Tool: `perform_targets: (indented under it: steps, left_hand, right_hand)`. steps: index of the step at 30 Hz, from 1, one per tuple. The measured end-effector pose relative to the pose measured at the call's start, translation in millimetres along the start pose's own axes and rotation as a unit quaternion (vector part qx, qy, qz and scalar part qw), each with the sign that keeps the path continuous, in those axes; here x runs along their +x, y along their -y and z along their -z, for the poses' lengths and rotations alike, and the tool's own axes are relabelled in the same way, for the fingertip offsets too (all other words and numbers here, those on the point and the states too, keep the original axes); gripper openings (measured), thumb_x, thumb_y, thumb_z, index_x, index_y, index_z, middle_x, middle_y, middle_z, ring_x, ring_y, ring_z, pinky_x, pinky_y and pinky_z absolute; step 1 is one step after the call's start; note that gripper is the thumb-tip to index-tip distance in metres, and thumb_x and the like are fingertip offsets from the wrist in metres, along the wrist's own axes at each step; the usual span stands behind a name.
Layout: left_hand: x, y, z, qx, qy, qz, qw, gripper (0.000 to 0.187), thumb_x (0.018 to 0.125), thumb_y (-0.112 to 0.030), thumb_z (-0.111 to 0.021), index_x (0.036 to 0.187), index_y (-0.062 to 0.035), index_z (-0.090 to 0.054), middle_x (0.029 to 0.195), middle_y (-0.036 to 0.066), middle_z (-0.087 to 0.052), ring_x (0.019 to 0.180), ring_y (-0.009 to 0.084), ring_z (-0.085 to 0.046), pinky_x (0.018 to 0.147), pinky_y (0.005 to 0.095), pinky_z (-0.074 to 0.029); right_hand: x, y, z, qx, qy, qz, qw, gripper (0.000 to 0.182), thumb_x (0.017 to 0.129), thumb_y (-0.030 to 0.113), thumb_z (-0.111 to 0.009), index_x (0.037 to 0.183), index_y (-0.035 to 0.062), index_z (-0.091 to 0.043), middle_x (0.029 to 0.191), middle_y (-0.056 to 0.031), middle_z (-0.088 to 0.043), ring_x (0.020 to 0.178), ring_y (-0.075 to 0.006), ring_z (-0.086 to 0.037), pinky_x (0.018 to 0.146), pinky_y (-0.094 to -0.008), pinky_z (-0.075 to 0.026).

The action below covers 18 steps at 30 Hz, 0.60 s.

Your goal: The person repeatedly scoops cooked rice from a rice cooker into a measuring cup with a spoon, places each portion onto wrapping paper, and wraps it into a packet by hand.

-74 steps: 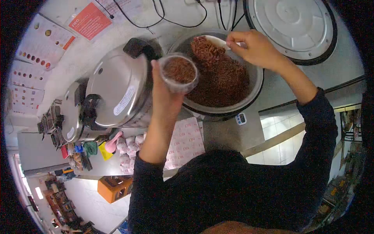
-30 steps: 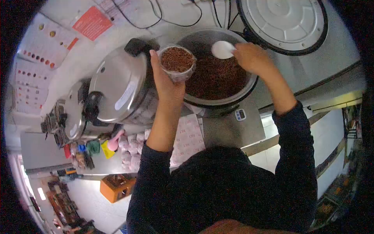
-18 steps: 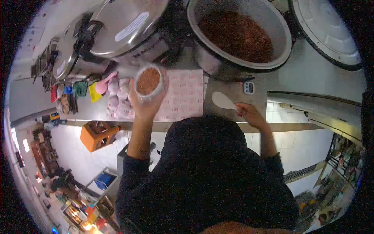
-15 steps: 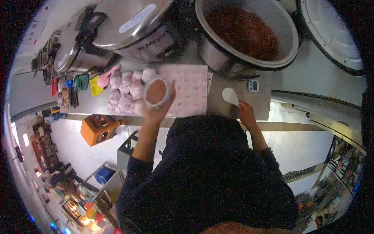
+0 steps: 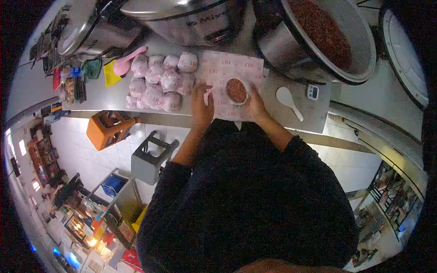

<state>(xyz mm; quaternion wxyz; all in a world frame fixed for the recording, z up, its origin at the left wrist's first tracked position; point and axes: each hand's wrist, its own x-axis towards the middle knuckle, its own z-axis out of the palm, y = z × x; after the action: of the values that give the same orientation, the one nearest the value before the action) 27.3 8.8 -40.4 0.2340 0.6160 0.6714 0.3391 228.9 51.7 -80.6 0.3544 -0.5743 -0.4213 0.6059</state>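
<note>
My right hand [image 5: 258, 107] grips a small white bowl [image 5: 237, 104] from its right side. Reddish-brown cooked rice [image 5: 236, 89] fills the bowl, which is over printed wrapping paper [image 5: 223, 68]. By the paper's left edge is my left hand [image 5: 203, 105], fingers apart, with nothing visible in it. Several round paper-wrapped bundles [image 5: 155, 73] are clustered to the left of that hand. A white rice paddle [image 5: 287, 100] lies on the metal counter [image 5: 268, 107], right of my right hand.
A large pot [image 5: 287, 45] of the same rice stands back right, near a blue-and-white timer [image 5: 313, 92]. A closed cooker [image 5: 195, 25] is behind the bundles. Left lies a pink scoop [image 5: 122, 67]. Orange [image 5: 109, 129] and grey stools [image 5: 148, 159] stand on the floor.
The bowl passed from my left hand to my right and moved right over the paper. My right hand let go of the paddle, now lying on the counter. The view shifted.
</note>
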Motion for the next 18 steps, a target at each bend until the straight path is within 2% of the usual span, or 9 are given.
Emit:
perform_targets:
  steps: [1,2,3,5,6,9,12,15,18]
  left_hand:
    - [-4.6,10.9,14.9,0.024,0.039,0.009,0.999,0.034,0.084,-0.003,-0.062,0.118,-0.0042,-0.059,0.116,0.015,-0.057,0.112,0.0329,-0.052,0.098,0.0421,-0.042]
    - [-14.3,48.1,14.9,0.065,0.121,-0.113,0.984,0.040,0.080,-0.007,-0.066,0.119,-0.0088,-0.060,0.123,0.014,-0.056,0.119,0.0350,-0.050,0.101,0.0440,-0.041]
    - [-18.5,52.0,20.2,0.064,0.154,-0.148,0.975,0.041,0.080,-0.009,-0.067,0.120,-0.0103,-0.060,0.125,0.013,-0.057,0.121,0.0344,-0.049,0.102,0.0447,-0.040]
    - [-27.4,58.3,31.5,0.063,0.216,-0.219,0.949,0.043,0.080,-0.014,-0.069,0.122,-0.0133,-0.060,0.129,0.010,-0.057,0.126,0.0332,-0.048,0.104,0.0461,-0.039]
    - [-32.7,76.8,23.7,0.073,0.221,-0.222,0.947,0.044,0.081,-0.024,-0.069,0.123,-0.0172,-0.061,0.132,0.006,-0.057,0.131,0.0313,-0.045,0.107,0.0475,-0.037]
    - [-23.9,92.1,29.7,0.084,0.247,-0.284,0.923,0.045,0.086,-0.024,-0.063,0.130,-0.0185,-0.058,0.138,0.007,-0.054,0.131,0.0322,-0.046,0.109,0.0482,-0.035]
    - [-13.6,102.1,31.7,0.086,0.280,-0.310,0.905,0.040,0.088,-0.026,-0.061,0.128,-0.0194,-0.060,0.138,0.005,-0.054,0.126,0.0308,-0.049,0.104,0.0479,-0.038]
    - [-6.0,104.7,25.6,0.125,0.265,-0.326,0.899,0.032,0.085,-0.034,-0.064,0.115,-0.0234,-0.066,0.123,0.002,-0.062,0.113,0.0274,-0.055,0.097,0.0459,-0.043]
    - [4.2,100.9,18.8,0.145,0.314,-0.339,0.875,0.024,0.087,-0.034,-0.062,0.104,-0.0189,-0.067,0.109,0.005,-0.065,0.105,0.0273,-0.058,0.089,0.0459,-0.048]
  right_hand:
    - [1.3,0.9,-6.0,-0.035,-0.016,0.039,0.999,0.044,0.102,0.037,-0.043,0.135,0.0079,-0.047,0.134,-0.0105,-0.051,0.119,-0.0278,-0.053,0.096,-0.0446,-0.046]
    - [3.0,3.1,-8.2,-0.175,-0.039,0.226,0.957,0.043,0.092,0.034,-0.061,0.127,0.0095,-0.051,0.127,-0.0152,-0.050,0.116,-0.0356,-0.049,0.098,-0.0502,-0.041]
    - [3.1,3.9,-9.5,-0.266,-0.014,0.268,0.926,0.045,0.088,0.033,-0.064,0.125,0.0094,-0.052,0.125,-0.0153,-0.050,0.114,-0.0362,-0.049,0.097,-0.0500,-0.042]
    - [5.2,7.2,-13.4,-0.439,0.037,0.346,0.829,0.049,0.082,0.032,-0.071,0.121,0.0092,-0.053,0.121,-0.0157,-0.049,0.110,-0.0376,-0.048,0.094,-0.0495,-0.043]
    - [7.5,7.0,-19.2,-0.480,-0.015,0.394,0.784,0.049,0.077,0.031,-0.077,0.116,0.0107,-0.056,0.114,-0.0154,-0.049,0.109,-0.0345,-0.052,0.090,-0.0439,-0.048]
    - [13.7,4.7,-39.4,-0.526,-0.027,0.306,0.793,0.042,0.079,0.033,-0.074,0.109,0.0100,-0.057,0.116,-0.0165,-0.047,0.108,-0.0356,-0.053,0.082,-0.0447,-0.052]
    - [15.6,6.7,-56.1,-0.585,-0.067,0.258,0.766,0.039,0.081,0.034,-0.071,0.107,0.0088,-0.056,0.114,-0.0173,-0.047,0.107,-0.0364,-0.054,0.075,-0.0436,-0.056]
    - [15.1,11.8,-66.2,-0.593,-0.082,0.221,0.770,0.033,0.085,0.031,-0.066,0.106,0.0073,-0.054,0.114,-0.0187,-0.046,0.106,-0.0371,-0.054,0.073,-0.0433,-0.057]
    - [18.6,12.8,-62.4,-0.595,-0.058,0.266,0.756,0.031,0.088,0.029,-0.062,0.109,0.0068,-0.055,0.119,-0.0192,-0.052,0.104,-0.0380,-0.058,0.066,-0.0424,-0.059]
